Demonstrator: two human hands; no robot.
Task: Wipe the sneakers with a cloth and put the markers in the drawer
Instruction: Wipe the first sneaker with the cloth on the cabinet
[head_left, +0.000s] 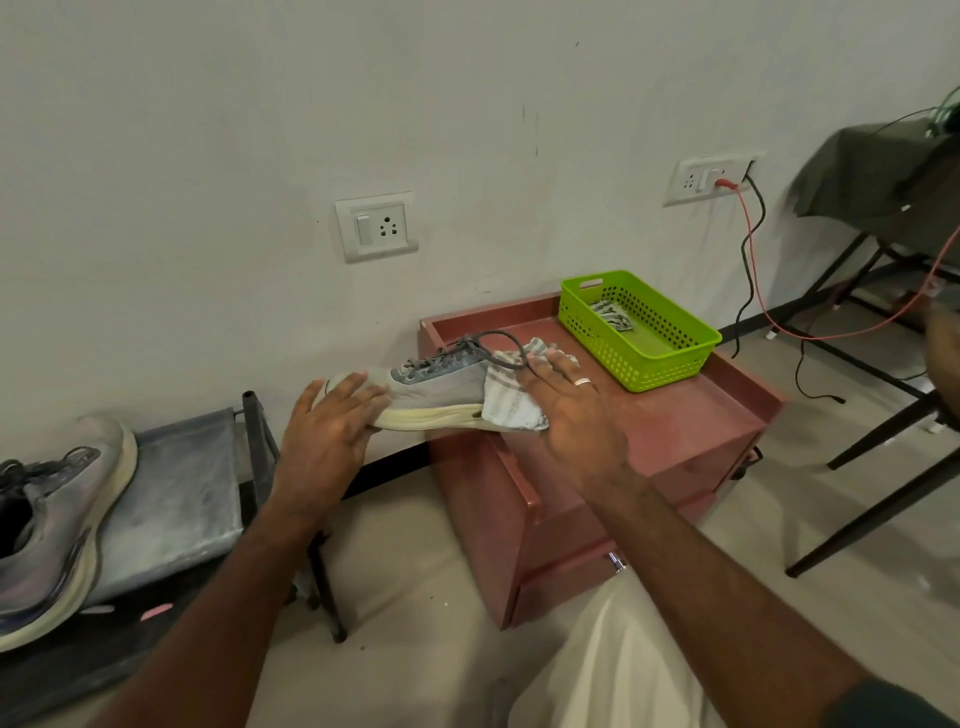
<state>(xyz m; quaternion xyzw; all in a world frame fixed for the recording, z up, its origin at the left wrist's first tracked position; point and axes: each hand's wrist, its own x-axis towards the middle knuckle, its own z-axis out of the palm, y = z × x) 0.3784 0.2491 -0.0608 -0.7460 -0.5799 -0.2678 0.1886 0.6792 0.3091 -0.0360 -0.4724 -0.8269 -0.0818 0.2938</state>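
A grey sneaker (436, 387) with a cream sole lies across the left edge of the red drawer cabinet (691, 415), toe sticking out to the left. My left hand (327, 426) rests on its toe with fingers spread straight. A striped white cloth (511, 400) is draped over the heel. My right hand (571, 410) presses flat on that cloth, fingers straight, a ring on one finger. The second grey sneaker (57, 525) stands on a low rack at the far left. No markers are visible.
A green plastic basket (644, 358) holding another striped cloth sits on the cabinet's back right. The low black shoe rack (182, 499) is on the left. Black chair legs (883, 467) and red and black cables stand to the right. The wall is just behind.
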